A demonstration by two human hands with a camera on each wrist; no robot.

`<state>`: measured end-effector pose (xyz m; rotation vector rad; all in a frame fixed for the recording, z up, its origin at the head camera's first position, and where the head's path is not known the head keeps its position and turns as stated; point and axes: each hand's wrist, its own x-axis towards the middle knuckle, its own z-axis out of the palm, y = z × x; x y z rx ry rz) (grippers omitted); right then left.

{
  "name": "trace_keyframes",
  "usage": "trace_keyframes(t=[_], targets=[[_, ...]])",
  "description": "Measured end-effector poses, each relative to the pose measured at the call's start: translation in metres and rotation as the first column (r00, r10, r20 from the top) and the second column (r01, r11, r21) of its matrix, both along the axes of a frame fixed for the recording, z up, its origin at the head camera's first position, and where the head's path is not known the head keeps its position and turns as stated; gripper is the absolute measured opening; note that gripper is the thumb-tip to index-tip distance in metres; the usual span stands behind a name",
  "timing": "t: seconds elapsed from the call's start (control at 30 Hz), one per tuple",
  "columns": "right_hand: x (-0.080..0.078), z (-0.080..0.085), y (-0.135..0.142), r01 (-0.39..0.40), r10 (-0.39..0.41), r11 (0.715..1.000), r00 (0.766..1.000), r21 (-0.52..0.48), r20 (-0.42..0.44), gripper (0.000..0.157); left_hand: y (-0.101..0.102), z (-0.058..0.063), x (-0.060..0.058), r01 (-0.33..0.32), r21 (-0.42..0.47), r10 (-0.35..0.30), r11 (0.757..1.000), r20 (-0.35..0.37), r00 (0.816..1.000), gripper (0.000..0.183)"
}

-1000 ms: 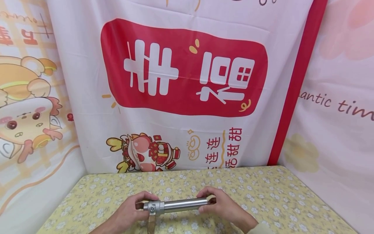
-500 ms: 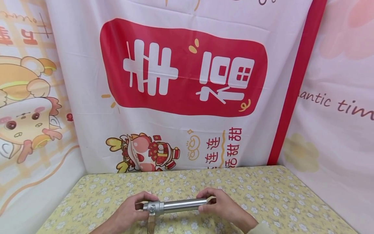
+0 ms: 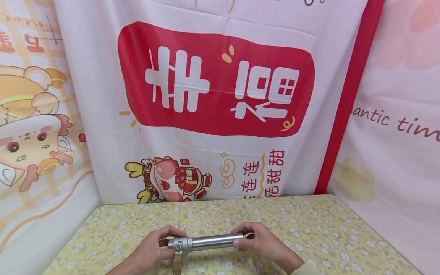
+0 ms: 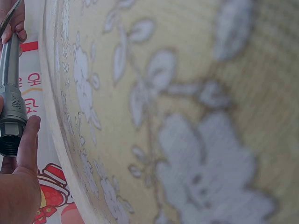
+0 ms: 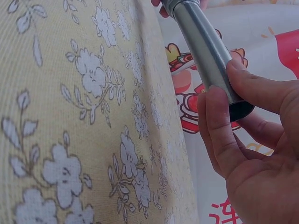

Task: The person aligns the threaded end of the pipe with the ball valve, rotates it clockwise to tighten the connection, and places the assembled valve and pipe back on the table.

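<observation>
A metal ball valve is joined to a smooth steel pipe, which points to the right and slightly up in the head view. My left hand grips the valve, thumb on the near side and fingers on the far side. A flat lever handle extends from the valve toward me. The valve's free end shows a threaded opening in the left wrist view. At the other end, my right hand pinches the pipe between thumb and fingers. Its dark open end shows in the right wrist view.
Beneath the hands lies a table with a yellow floral cloth. Behind it hangs a white cloth with a red printed panel. Printed curtains stand along the left side and the right side.
The fingers of my right hand have shifted a little around the pipe's end, the thumb now higher on it. The left hand and the valve have stayed in place.
</observation>
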<state>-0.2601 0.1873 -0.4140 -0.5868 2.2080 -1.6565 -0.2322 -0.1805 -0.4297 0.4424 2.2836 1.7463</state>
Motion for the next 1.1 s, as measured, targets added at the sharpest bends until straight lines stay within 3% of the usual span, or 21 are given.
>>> trace_keyframes(t=[0.7,1.1], targets=[[-0.0003,-0.0024,0.0002,0.021,-0.022,0.999,1.000,0.032,0.022,0.025,-0.0005,-0.0014,0.0002,-0.002,-0.022,0.001,1.000,-0.010,1.000,0.039],[0.0008,-0.0009,-0.0004,0.009,-0.009,1.000,1.000,-0.004,0.005,0.029,-0.0013,-0.0017,0.0001,0.013,0.004,-0.013,1.000,0.004,1.000,0.039]])
